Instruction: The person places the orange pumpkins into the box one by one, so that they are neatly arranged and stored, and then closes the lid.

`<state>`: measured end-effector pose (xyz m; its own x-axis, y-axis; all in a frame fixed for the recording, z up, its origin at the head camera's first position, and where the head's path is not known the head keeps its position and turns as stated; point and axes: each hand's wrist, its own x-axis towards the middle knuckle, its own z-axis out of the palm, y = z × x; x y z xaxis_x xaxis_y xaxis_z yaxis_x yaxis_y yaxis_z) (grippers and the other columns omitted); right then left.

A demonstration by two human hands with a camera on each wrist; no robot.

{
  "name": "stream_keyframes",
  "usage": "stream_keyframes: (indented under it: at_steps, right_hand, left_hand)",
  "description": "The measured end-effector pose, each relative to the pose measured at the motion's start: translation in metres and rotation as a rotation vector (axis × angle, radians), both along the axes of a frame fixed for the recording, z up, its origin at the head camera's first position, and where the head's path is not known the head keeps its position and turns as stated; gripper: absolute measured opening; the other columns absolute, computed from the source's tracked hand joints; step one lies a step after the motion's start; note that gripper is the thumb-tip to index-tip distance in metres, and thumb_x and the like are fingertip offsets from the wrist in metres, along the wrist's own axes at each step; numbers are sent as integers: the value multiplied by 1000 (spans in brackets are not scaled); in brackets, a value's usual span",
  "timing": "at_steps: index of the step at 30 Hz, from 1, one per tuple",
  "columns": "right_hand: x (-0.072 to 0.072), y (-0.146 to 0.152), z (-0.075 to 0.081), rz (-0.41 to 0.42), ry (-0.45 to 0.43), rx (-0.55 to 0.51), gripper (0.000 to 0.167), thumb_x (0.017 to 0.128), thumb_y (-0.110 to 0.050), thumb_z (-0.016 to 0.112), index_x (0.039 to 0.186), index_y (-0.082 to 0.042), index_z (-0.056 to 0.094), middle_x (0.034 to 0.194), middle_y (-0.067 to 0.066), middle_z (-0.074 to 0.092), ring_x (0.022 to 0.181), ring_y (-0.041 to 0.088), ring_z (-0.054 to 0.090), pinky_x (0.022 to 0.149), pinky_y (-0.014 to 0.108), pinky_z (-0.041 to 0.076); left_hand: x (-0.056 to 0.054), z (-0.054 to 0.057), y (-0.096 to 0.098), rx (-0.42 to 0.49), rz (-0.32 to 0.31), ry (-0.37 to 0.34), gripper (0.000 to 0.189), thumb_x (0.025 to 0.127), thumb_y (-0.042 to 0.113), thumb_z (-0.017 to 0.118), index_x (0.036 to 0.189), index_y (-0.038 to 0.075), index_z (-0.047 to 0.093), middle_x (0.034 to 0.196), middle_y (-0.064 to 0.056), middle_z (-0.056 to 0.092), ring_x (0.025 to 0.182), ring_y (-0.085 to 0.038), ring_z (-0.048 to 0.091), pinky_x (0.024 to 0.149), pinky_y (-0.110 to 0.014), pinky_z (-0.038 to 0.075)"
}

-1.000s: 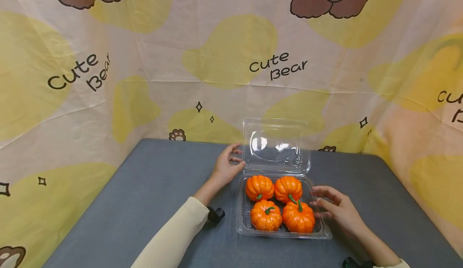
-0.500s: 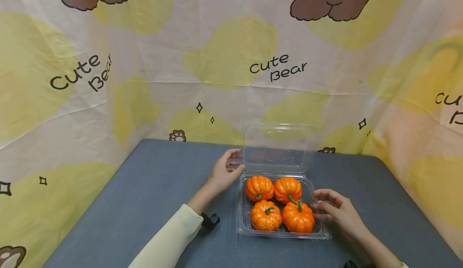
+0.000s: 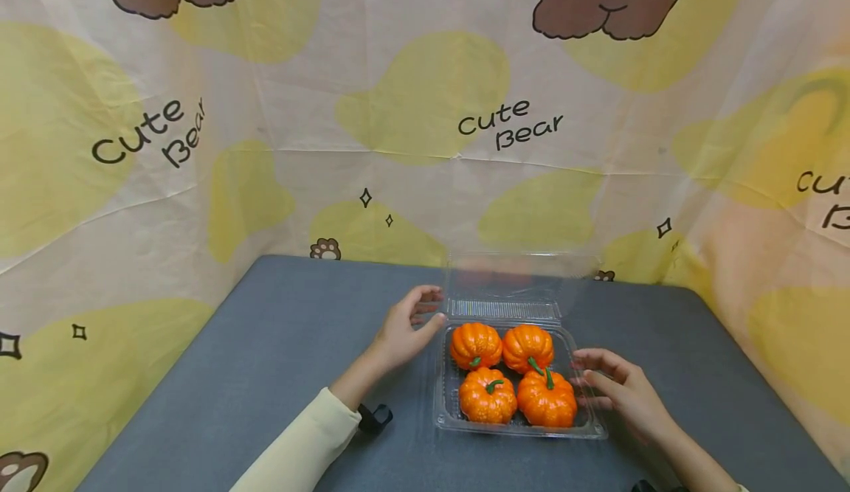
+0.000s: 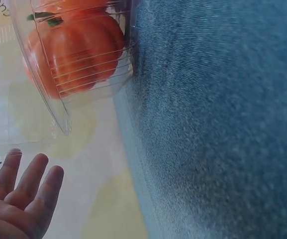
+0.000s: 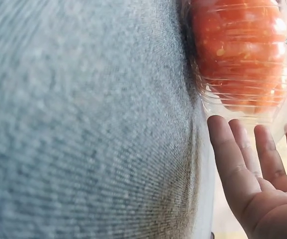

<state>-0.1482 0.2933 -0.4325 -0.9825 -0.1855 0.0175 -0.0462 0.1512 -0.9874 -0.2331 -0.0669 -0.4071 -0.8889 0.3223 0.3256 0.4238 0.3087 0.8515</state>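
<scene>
A clear plastic clamshell container (image 3: 518, 431) stands on the table with its lid (image 3: 503, 309) leaning far back behind it. In the base sit several small orange pumpkins (image 3: 488, 396) with green stems. My left hand (image 3: 406, 330) is off the container's back left corner, its fingers spread and relaxed, holding nothing. On the other side, my right hand (image 3: 627, 395) has its loosely bent fingers at the base's right wall; whether they touch it I cannot tell. Through the clear wall the right wrist view shows a pumpkin (image 5: 238, 55) just above the fingertips.
The grey cloth-covered table (image 3: 265, 359) extends around the container on both sides. A patterned fabric backdrop (image 3: 398, 108) with yellow patches and lettering rises behind the table and along its sides. A black strap (image 3: 375, 418) is at my left wrist.
The clear lid has tipped further back. My left hand has drawn slightly down and left, away from the lid. The right hand and the pumpkins have hardly moved.
</scene>
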Motion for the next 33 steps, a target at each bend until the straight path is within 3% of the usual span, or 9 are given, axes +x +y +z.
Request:
stream_keyframes:
  at_steps: [8,16,24,29,33]
  right_hand:
    - [-1,4,-1,63,25,-5,39,100,-10,50,133,9,44,114,-8,67,93,13,69,73,41,59]
    - [2,10,0,108,32,58,36,101,-11,47,133,6,45,115,-14,67,92,16,69,69,41,59]
    - [8,19,1,54,-31,78,23,102,-15,45,120,-19,59,105,-20,67,88,10,70,66,36,59]
    - [12,25,3,28,-97,101,18,104,-23,41,116,-25,55,104,-20,64,89,11,70,67,37,58]
    - [18,32,2,137,-22,50,21,105,-13,34,113,-24,50,106,-13,67,90,15,71,65,39,58]
  left_hand:
    - [8,0,-4,8,-27,-3,35,100,21,51,133,9,51,133,-13,58,120,-31,57,98,-50,47]
    - [18,-5,-10,-39,-47,2,34,102,23,46,132,10,52,137,-12,54,122,-35,56,97,-52,46]
    - [29,-6,-15,-113,-87,19,29,103,24,42,125,13,58,129,-9,57,122,-32,53,101,-54,42]
    - [37,-6,-17,-185,-99,-62,31,100,32,51,126,19,56,133,-7,54,116,-29,58,94,-50,49]
    - [43,-4,-18,-251,-111,-138,39,96,39,57,131,23,53,138,-5,50,113,-26,61,86,-41,54]
